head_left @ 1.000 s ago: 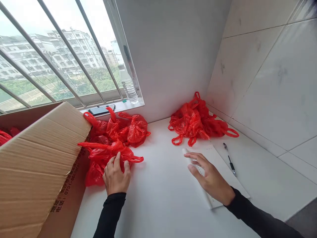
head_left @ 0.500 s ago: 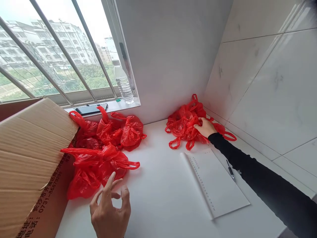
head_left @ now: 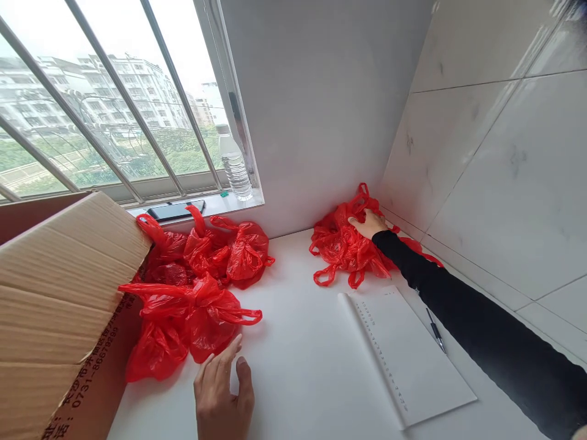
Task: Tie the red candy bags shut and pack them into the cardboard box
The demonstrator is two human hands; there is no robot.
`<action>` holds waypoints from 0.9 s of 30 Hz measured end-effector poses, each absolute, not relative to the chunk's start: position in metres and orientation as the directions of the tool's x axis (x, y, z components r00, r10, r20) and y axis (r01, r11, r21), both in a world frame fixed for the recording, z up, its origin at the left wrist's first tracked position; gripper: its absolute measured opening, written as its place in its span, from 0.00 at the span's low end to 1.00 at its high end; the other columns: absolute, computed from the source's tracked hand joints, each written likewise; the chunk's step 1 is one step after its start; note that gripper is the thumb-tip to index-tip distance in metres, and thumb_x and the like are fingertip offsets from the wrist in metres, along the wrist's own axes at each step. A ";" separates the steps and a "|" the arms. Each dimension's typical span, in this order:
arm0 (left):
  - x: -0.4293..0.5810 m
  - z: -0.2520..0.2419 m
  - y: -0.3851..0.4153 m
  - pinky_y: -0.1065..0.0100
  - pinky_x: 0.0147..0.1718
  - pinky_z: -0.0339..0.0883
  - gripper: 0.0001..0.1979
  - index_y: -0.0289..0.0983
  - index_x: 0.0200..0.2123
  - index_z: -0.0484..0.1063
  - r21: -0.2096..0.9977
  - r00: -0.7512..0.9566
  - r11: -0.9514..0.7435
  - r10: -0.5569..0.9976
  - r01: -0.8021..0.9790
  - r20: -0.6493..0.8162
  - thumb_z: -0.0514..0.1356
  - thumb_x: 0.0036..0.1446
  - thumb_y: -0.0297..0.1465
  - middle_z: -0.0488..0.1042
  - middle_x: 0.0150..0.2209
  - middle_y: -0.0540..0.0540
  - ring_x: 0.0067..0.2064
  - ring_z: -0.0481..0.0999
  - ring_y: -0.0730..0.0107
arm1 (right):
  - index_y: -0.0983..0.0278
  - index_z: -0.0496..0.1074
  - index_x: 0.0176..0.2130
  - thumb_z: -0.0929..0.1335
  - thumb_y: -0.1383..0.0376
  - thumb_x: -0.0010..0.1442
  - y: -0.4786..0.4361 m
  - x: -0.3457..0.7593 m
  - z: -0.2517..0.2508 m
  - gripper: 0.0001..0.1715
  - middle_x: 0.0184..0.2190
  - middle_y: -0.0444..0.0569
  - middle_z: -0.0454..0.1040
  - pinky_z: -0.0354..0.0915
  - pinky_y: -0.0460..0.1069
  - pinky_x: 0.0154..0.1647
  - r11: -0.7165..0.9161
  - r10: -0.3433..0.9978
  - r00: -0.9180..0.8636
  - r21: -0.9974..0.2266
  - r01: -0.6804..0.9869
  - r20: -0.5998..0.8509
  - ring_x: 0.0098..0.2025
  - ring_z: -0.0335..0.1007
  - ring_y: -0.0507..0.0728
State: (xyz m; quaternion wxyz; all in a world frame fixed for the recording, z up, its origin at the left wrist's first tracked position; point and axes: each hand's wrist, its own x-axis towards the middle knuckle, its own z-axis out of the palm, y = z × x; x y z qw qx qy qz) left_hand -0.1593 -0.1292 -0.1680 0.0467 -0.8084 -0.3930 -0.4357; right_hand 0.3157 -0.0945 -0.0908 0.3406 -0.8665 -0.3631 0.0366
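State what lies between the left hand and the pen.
In the head view, from the left hand to the pen: white tabletop, then the notebook.

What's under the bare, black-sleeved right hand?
A heap of crumpled, loop-handled red plastic bags; the right hand touches its upper part. The patch beneath palm and fingers is covered; the bags' contents can't be made out.

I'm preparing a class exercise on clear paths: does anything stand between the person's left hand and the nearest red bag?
Nothing visible does. The left hand is at the near edge of the red bag, though whether it touches is unclear. The cardboard box stands off to the left, outside that path.
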 end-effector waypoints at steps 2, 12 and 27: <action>-0.161 -0.170 -0.129 0.50 0.57 0.62 0.17 0.41 0.53 0.71 0.258 0.320 -0.693 0.588 0.674 0.743 0.57 0.62 0.26 0.79 0.45 0.40 0.46 0.76 0.55 | 0.64 0.69 0.57 0.69 0.57 0.66 -0.082 0.319 -0.090 0.23 0.57 0.54 0.70 0.69 0.62 0.53 -0.539 0.657 0.742 -0.606 0.584 0.131 0.54 0.71 0.62; -0.164 -0.171 -0.126 0.50 0.55 0.63 0.16 0.42 0.51 0.73 0.269 0.332 -0.700 0.595 0.661 0.732 0.57 0.61 0.26 0.79 0.45 0.41 0.46 0.76 0.54 | 0.65 0.72 0.51 0.69 0.59 0.67 -0.080 0.339 -0.054 0.17 0.50 0.51 0.74 0.73 0.57 0.47 -0.399 0.699 0.697 -0.722 0.565 0.158 0.46 0.74 0.58; -0.131 -0.133 -0.196 0.66 0.34 0.72 0.19 0.42 0.50 0.74 0.941 0.110 -0.103 0.991 0.323 0.070 0.58 0.62 0.45 0.78 0.44 0.44 0.42 0.77 0.62 | 0.61 0.75 0.46 0.68 0.59 0.64 -0.233 0.153 -0.029 0.13 0.42 0.47 0.78 0.72 0.52 0.46 0.208 0.936 0.196 -0.907 0.366 0.293 0.43 0.75 0.57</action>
